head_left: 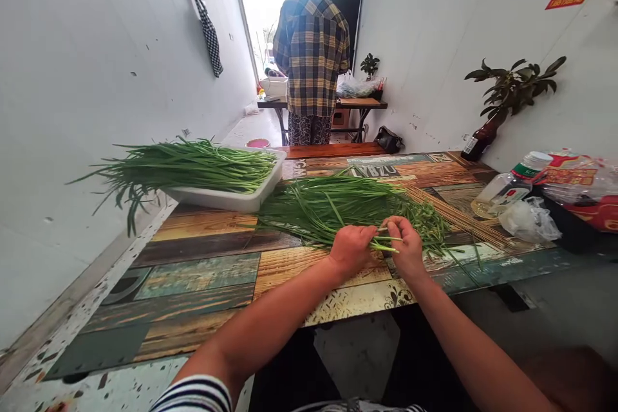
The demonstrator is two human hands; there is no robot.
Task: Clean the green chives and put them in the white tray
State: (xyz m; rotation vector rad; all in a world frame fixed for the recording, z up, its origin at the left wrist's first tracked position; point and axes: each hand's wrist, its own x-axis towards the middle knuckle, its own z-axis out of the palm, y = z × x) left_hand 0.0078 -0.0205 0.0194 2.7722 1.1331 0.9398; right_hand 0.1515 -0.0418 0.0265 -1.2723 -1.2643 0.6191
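Note:
My left hand (353, 246) is closed round a few garlic chives (385, 246) whose pale stem ends stick out to the right. Fingers pinched, my right hand (405, 246) is at those stem ends; whatever it grips is too small to make out. Behind both hands a loose heap of long green chives (333, 203) lies on the table. Trimmed scraps (427, 222) are piled just beyond my right hand. To the left, a white plastic tub (241, 201) holds a thick bundle of chives (193, 166), their leaf tips hanging over its side.
Thin wooden skewers (463, 222) lie right of the scraps on the patterned table (203, 283). Farther right are a plastic bottle (512, 183), a crumpled plastic bag (531, 222) and a brown bottle with a plant (483, 135). A person in a plaid shirt (313, 45) stands at another table.

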